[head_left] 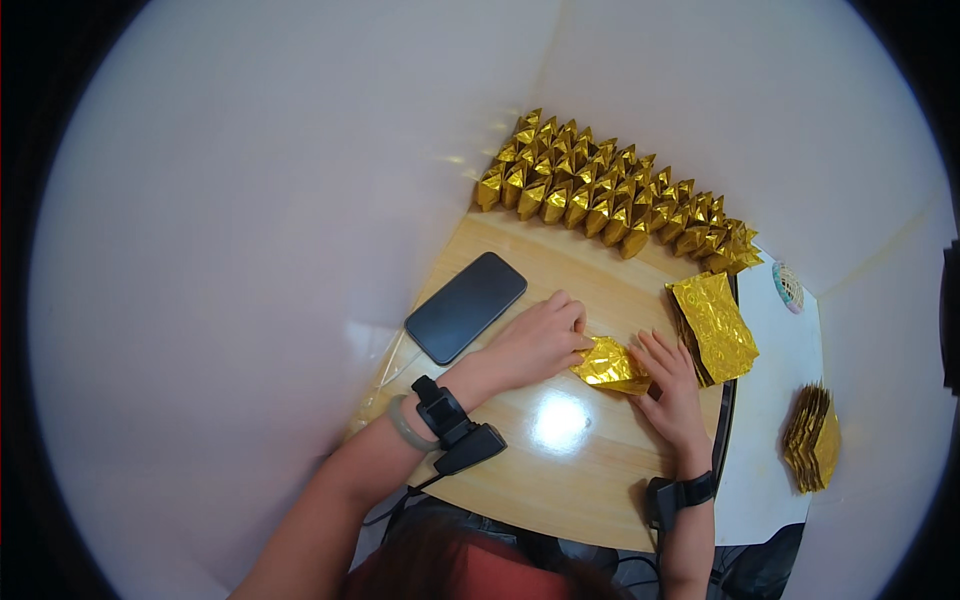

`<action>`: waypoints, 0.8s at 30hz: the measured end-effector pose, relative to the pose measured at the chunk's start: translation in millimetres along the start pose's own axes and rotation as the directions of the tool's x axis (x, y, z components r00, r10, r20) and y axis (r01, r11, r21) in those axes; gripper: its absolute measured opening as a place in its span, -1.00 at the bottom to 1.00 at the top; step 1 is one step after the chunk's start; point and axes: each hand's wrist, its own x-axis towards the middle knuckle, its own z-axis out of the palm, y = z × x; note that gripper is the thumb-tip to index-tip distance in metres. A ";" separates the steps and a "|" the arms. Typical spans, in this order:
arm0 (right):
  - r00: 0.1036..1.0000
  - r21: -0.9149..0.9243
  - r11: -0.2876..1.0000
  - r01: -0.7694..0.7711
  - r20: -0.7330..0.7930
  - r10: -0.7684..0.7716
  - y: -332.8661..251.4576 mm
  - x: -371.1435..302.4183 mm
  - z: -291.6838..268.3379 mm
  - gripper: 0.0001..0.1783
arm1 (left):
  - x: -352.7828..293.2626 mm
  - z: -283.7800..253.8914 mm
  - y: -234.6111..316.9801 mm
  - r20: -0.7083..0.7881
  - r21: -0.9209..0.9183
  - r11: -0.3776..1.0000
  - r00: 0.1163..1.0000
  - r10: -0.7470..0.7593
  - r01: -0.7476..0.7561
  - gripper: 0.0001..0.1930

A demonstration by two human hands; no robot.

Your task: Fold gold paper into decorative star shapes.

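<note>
A partly folded sheet of gold foil paper (610,365) lies on the wooden table in front of me. My left hand (540,340) is closed in a pinch on its left end, fingertips pressed together on the foil. At the right end rests my right hand (675,395), its fingers stretched out and thumb apart, touching the paper's edge. Just beyond that hand sits a stack of gold foil sheets (715,325). Several rows of folded gold foil pieces with pointed tips (590,185) stand packed together at the far side.
A dark smartphone (466,308) with a white cable lies left of my left hand. On a white surface (760,440) to the right are a bundle of folded gold paper (811,438) and a small round woven-looking object (788,287). Pale walls (250,250) enclose the table.
</note>
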 end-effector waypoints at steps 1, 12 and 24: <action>0.998 0.079 0.996 0.039 -0.057 -0.034 -3.8 2.8 -1.7 -0.41 | -0.6 0.9 1.3 0.005 -0.009 1.000 1.000 -0.002 0.002 -0.83; 0.994 0.589 0.801 -0.101 0.028 0.105 16.1 -0.3 1.3 -0.83 | 0.5 9.5 -6.4 0.113 -0.250 0.960 0.988 -0.104 0.129 -0.90; 0.925 0.435 0.862 -0.261 -0.143 0.353 -0.6 8.3 22.5 -0.73 | -1.5 4.4 3.4 0.219 -0.294 0.951 0.975 -0.031 0.096 -0.79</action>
